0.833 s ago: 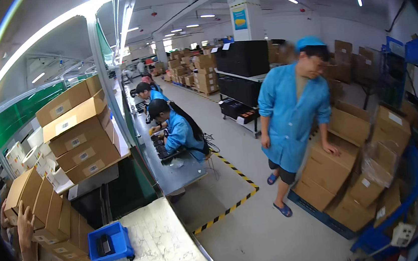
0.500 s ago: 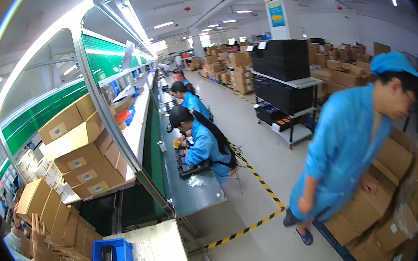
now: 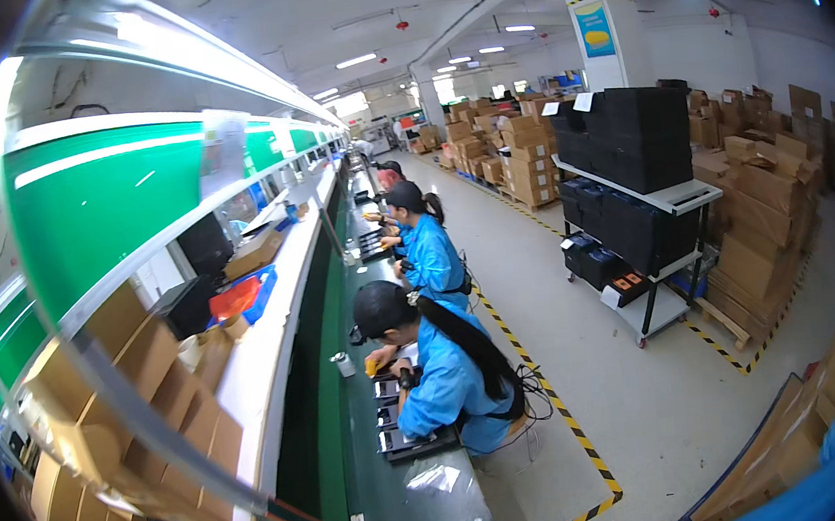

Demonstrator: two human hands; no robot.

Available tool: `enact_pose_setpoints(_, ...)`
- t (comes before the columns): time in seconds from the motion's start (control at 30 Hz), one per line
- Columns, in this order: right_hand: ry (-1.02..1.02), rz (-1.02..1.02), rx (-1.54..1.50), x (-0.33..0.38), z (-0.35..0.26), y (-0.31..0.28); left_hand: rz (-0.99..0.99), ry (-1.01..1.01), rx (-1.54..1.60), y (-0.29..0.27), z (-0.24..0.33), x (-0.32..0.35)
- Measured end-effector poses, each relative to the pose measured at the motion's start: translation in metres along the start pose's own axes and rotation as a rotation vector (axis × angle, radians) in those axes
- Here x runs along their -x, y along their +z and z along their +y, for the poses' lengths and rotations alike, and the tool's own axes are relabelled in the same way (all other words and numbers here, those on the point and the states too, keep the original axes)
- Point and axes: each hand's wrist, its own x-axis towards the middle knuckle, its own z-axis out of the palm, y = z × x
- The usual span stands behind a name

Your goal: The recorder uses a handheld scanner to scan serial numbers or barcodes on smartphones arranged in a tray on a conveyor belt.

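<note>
Neither of the person's hands shows, so their grip cannot be told; stacked cardboard boxes (image 3: 142,428) at eight o'clock sit unhandled beside the long desk (image 3: 414,487).

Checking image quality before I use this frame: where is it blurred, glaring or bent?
Head view: the cardboard boxes at left are motion-blurred, the overhead light strip glares white, the floor's yellow-black tape bends with the fisheye, and the seated worker in blue is fairly sharp.

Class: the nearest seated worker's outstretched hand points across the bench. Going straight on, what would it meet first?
Probably the small white bottle standing on the green bench, just beyond that hand. Depth is hard to judge in this view, so the hand may pass beside the bottle.
</note>
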Motion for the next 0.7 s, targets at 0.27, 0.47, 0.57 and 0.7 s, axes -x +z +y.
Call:
enact_pose_setpoints(0.27, -0.008, 0.402, 0.009, 0.05, -0.078, -0.139, 0.053, -0.332, 0.036, -0.001, 0.075, -0.212)
enact_pose_setpoints(0.47, -0.145, 0.714, 0.099, 0.087, -0.143, -0.282, 0.011, -0.414, -0.014, 0.018, 0.13, -0.405)
enact_pose_setpoints(0.57, -0.044, 0.828, 0.074, 0.096, -0.199, -0.358, 0.036, -0.294, 0.014, 0.031, 0.162, -0.486)
enact_pose_setpoints(0.7, -0.165, 0.959, 0.293, 0.096, -0.256, -0.482, 0.168, 0.157, -0.341, 0.064, 0.238, -0.559)
